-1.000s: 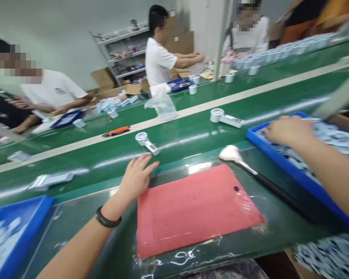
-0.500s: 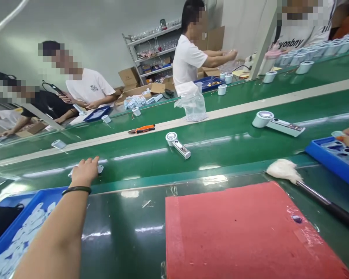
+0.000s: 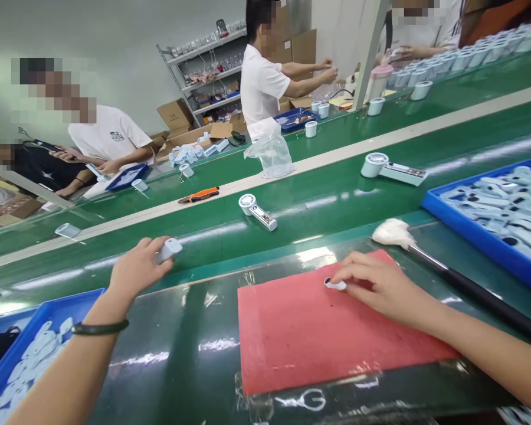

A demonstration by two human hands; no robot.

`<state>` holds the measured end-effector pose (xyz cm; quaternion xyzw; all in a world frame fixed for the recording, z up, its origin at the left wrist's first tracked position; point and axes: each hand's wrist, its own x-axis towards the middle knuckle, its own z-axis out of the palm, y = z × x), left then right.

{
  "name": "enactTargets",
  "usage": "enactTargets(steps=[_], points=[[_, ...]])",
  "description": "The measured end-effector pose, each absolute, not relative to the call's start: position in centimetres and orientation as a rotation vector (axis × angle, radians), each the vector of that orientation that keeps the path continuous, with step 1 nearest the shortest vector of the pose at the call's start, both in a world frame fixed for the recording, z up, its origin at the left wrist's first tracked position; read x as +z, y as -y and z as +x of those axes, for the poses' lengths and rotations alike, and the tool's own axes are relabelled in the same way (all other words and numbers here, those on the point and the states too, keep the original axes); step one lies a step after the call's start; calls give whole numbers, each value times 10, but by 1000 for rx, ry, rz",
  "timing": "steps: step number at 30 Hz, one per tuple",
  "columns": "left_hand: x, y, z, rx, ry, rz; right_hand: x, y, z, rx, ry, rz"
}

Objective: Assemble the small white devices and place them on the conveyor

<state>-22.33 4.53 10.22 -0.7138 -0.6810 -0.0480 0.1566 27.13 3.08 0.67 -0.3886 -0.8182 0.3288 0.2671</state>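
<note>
My left hand point(image 3: 139, 268), with a dark bangle at the wrist, is closed on a pale blue fan part point(image 3: 171, 248) above the green belt's near edge. Only its rounded end shows beyond the fingers. Over the red mat point(image 3: 283, 330), my right hand point(image 3: 371, 283) pinches a small pale blue handle cover point(image 3: 335, 285) with a dark oval on it. A handheld fan point(image 3: 257, 211) lies on the green belt point(image 3: 203, 242) with the circuit in its handle exposed. Farther right lies a second handheld fan point(image 3: 392, 169), its handle open as well.
A blue tray point(image 3: 429, 203) of handle covers stands at right; another blue tray point(image 3: 48, 301) of pale parts is at left. A black-handled tool with a white padded end point(image 3: 392, 232) lies beside the mat. Orange pliers point(image 3: 199, 195) and a plastic bag point(image 3: 272, 150) rest beyond. Co-workers sit across.
My left hand has lifted the pale fan part off the belt and moved right. My right hand has come from the right tray to above the red mat with a handle cover.
</note>
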Motion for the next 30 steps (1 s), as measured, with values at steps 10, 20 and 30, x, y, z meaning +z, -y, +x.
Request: enactTargets(steps=[10, 20, 30], points=[[67, 28, 23, -125, 1120, -2566, 8, -22, 307, 711, 2352, -1081], [55, 25, 1, -115, 1428, -2828, 17, -13, 284, 523, 2289, -1241], [46, 29, -12, -734, 1447, -3024, 37, 15, 215, 519, 2462, -1103]])
